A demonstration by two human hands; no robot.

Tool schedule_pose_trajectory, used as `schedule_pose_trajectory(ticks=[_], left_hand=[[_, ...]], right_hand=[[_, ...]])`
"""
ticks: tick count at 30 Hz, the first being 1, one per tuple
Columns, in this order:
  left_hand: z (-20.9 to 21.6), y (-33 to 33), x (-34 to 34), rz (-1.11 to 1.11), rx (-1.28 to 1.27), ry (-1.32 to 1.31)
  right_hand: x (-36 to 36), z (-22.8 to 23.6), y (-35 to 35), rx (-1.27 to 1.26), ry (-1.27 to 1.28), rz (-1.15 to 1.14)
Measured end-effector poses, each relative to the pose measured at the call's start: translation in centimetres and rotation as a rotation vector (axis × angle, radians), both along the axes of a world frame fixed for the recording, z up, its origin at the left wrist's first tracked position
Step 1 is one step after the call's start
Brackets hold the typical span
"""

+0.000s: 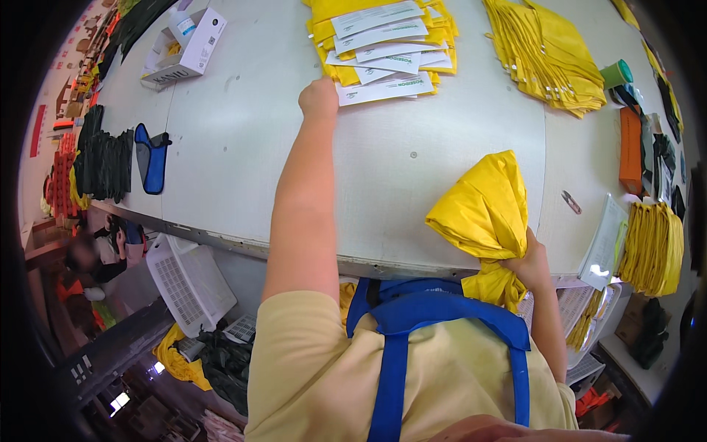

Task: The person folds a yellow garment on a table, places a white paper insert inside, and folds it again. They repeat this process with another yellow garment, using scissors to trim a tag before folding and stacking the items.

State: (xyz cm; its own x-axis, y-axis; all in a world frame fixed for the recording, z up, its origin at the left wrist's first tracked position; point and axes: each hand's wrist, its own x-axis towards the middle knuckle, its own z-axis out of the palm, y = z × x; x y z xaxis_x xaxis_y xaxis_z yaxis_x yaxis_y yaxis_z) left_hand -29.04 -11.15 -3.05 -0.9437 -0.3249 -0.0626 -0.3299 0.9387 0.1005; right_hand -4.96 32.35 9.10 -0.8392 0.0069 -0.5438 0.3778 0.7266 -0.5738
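Observation:
My left hand (319, 99) reaches far across the table, closed, at the near left corner of a stack of folded yellow packets (322, 31) topped with white printed cards (387, 89). Its fingertips are hidden, so what they pinch does not show. Close to my body at the table's front edge, my right hand (529, 262) is wrapped round a bunched piece of yellow smooth fabric (482, 206). The fabric puffs out above the grip, and its tail hangs over the edge in front of my blue apron (449, 317).
Yellow fabric pieces (549, 55) lie fanned at the far right, beside a green roll (617, 74). Thread snips (571, 202) lie right of my right hand. A white box (184, 48), a blue-and-black piece (153, 158) and dark folded items (103, 158) are leftward. A white crate (193, 283) stands below.

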Motion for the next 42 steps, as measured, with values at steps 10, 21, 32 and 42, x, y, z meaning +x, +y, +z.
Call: schedule_pose_trajectory(ticks=[10,21,32,42], left_hand=[[-5.9,-2.1,-1.7,0.358,0.496,0.175],[-3.2,0.1,-2.9,0.357,0.724,0.147],[-2.1,0.8,9.1,0.418,1.237,0.201],[-0.6,9.2,36.7,0.854,1.709,0.041]], right_hand=[[0.5,-0.1,0.6,-0.054,0.009,-0.025],[2.0,-0.5,0.6,-0.04,-0.039,-0.106],[0.6,1.1,2.1,-0.041,0.13,-0.112],[-3.7,-0.5,-0.2,-0.077,0.172,0.059]])
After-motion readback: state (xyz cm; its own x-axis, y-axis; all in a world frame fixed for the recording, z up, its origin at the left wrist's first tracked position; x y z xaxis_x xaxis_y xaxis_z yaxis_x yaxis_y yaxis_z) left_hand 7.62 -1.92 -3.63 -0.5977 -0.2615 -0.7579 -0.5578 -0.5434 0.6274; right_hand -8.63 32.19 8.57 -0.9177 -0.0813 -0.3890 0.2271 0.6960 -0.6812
